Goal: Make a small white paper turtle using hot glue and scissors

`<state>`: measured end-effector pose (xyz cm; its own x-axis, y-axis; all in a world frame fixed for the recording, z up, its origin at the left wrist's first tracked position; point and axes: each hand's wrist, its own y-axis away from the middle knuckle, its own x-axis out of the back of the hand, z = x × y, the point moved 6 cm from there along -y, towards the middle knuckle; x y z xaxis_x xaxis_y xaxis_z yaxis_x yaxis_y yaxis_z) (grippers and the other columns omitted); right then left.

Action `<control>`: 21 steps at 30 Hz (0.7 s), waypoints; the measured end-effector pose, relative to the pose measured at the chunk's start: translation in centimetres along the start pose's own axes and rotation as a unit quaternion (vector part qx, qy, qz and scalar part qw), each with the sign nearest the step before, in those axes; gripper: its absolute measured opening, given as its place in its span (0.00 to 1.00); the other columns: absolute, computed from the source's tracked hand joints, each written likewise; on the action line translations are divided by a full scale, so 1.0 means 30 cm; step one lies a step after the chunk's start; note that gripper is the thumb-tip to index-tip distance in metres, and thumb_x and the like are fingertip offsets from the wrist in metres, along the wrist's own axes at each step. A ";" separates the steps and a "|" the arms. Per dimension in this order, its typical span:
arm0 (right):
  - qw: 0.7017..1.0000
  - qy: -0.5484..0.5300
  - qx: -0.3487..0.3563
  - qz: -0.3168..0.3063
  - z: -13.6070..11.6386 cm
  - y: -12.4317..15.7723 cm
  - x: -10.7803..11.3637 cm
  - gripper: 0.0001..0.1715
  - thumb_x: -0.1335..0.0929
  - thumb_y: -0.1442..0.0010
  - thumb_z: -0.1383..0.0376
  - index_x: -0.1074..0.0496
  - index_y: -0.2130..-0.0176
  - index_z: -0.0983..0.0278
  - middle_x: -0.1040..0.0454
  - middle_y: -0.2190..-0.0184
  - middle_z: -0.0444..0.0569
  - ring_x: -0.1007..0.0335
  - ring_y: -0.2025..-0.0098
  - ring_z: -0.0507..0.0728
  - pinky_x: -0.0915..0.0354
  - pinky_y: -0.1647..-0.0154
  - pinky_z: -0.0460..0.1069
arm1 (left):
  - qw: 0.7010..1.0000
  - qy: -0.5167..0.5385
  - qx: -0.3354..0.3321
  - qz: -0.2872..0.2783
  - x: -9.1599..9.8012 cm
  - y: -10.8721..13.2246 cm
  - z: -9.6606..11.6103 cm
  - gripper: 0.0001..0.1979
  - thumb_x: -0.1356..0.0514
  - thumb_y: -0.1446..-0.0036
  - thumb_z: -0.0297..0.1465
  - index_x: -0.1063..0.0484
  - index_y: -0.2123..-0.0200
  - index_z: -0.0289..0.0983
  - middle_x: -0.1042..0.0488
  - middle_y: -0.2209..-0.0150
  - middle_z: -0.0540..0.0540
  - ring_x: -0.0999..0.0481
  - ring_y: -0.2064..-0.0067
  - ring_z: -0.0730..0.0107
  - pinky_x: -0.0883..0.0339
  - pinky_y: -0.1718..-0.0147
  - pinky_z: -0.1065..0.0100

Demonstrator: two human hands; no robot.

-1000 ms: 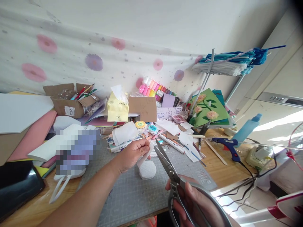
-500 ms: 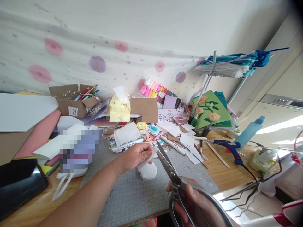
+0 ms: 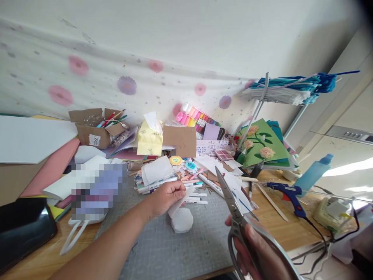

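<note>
The right hand (image 3: pixel 264 243) has drawn the scissors (image 3: pixel 233 208) away from the white strip (image 3: pixel 176 207), blades now together

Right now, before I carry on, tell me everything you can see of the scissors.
The scissors are silver-grey and look metal, with long, pointed blades, a round pivot and large looped handles. The right hand grips the handles, which run partly out of the picture at the bottom. The blades look nearly together, pointing forward and slightly left, over the right part of the grey mat. They are clear of the white strip; only the right hand visibly touches them.
</note>
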<state>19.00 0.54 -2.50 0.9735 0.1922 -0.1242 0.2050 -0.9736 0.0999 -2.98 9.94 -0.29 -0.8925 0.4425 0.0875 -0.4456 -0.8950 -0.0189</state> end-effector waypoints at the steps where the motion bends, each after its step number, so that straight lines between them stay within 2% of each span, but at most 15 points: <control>1: 0.997 0.062 0.020 0.036 -0.024 -0.013 0.038 0.33 0.38 0.43 0.41 0.34 0.53 0.64 0.40 0.84 0.36 0.52 0.90 0.45 0.50 0.87 0.43 | 1.000 0.010 0.001 0.011 0.003 -0.002 -0.001 0.18 0.39 0.49 0.47 0.33 0.75 0.36 0.28 0.78 0.50 0.32 0.73 0.70 0.42 0.71 0.70; 3: 0.964 0.238 0.041 0.112 -0.064 -0.048 0.133 0.35 0.34 0.47 0.43 0.34 0.51 0.65 0.38 0.84 0.37 0.43 0.87 0.50 0.47 0.86 0.44 | 0.999 0.034 0.003 0.033 0.008 -0.004 -0.003 0.19 0.39 0.50 0.47 0.35 0.75 0.37 0.29 0.78 0.51 0.30 0.72 0.69 0.39 0.69 0.68; 5: 0.890 0.420 0.033 0.178 -0.090 -0.087 0.237 0.35 0.31 0.51 0.47 0.33 0.50 0.64 0.32 0.80 0.41 0.33 0.79 0.56 0.39 0.78 0.48 | 0.997 0.059 0.010 0.051 0.012 -0.005 -0.007 0.19 0.38 0.52 0.47 0.35 0.76 0.36 0.30 0.78 0.52 0.29 0.72 0.68 0.38 0.68 0.67; 8: 0.767 0.606 -0.006 0.212 -0.101 -0.141 0.364 0.32 0.35 0.47 0.51 0.34 0.46 0.61 0.24 0.69 0.49 0.26 0.65 0.64 0.36 0.65 0.54 | 0.993 0.088 0.025 0.076 0.019 -0.007 -0.019 0.19 0.36 0.54 0.46 0.35 0.77 0.36 0.30 0.78 0.52 0.28 0.73 0.68 0.37 0.69 0.66; 10: 0.718 0.662 -0.044 0.210 -0.093 -0.161 0.418 0.32 0.38 0.45 0.53 0.35 0.43 0.61 0.22 0.64 0.53 0.26 0.59 0.68 0.36 0.62 0.56 | 0.989 0.107 0.038 0.098 0.028 -0.010 -0.033 0.19 0.36 0.54 0.46 0.34 0.76 0.36 0.30 0.78 0.51 0.29 0.74 0.69 0.38 0.70 0.67; 12: 0.695 0.685 -0.069 0.205 -0.083 -0.171 0.445 0.33 0.39 0.44 0.52 0.36 0.42 0.61 0.22 0.60 0.55 0.26 0.57 0.69 0.36 0.61 0.57 | 0.983 0.128 0.055 0.123 0.040 -0.012 -0.050 0.20 0.37 0.54 0.47 0.33 0.73 0.36 0.30 0.77 0.51 0.30 0.74 0.70 0.38 0.72 0.67; 16: 0.684 0.700 -0.080 0.190 -0.061 -0.178 0.460 0.34 0.39 0.43 0.52 0.37 0.41 0.63 0.22 0.59 0.57 0.26 0.56 0.69 0.35 0.60 0.57 | 0.972 0.165 0.085 0.146 0.052 -0.013 -0.071 0.21 0.39 0.53 0.49 0.34 0.70 0.36 0.29 0.75 0.50 0.30 0.73 0.69 0.36 0.72 0.65; 21: 0.652 0.736 -0.041 0.175 -0.074 -0.179 0.464 0.32 0.39 0.42 0.53 0.32 0.44 0.66 0.25 0.52 0.61 0.29 0.51 0.70 0.37 0.52 0.59 | 0.977 0.148 0.083 0.130 0.038 -0.006 -0.052 0.16 0.33 0.59 0.39 0.35 0.72 0.36 0.30 0.74 0.51 0.31 0.72 0.71 0.36 0.71 0.67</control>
<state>31.68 8.71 -2.58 -0.0084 -0.0712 0.9974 -0.1098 -0.9914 -0.0717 -4.04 10.70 -1.75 -0.9660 0.1730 -0.1919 -0.2051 -0.9652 0.1621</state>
